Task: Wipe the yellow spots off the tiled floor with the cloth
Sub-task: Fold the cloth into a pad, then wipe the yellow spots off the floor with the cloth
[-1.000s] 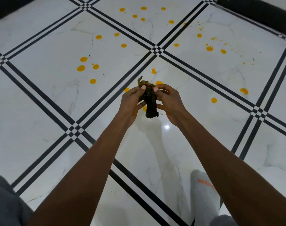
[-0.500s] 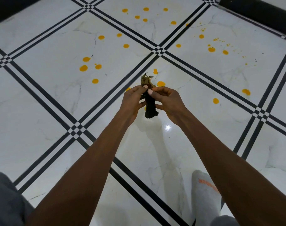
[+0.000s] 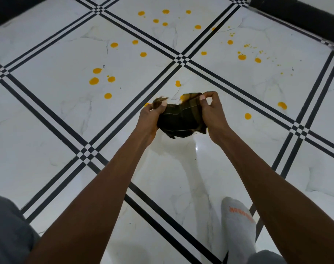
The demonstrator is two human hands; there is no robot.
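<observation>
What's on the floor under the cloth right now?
The cloth, held up between both hands, partly covers one yellow spot at its top edge. Any other spots beneath it are hidden.

Unreadable orange lettering on sock [image 3: 238, 223]

Dark cloth [image 3: 178, 119] spread aloft; yellow spots [image 3: 94, 80] dotting tiled floor [image 3: 48, 115].

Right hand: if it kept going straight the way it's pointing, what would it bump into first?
Probably the tiled floor beyond it. The right hand, pinching the cloth, points up the picture towards the yellow spot, with nothing visible between. Its height above the floor is unclear.
</observation>
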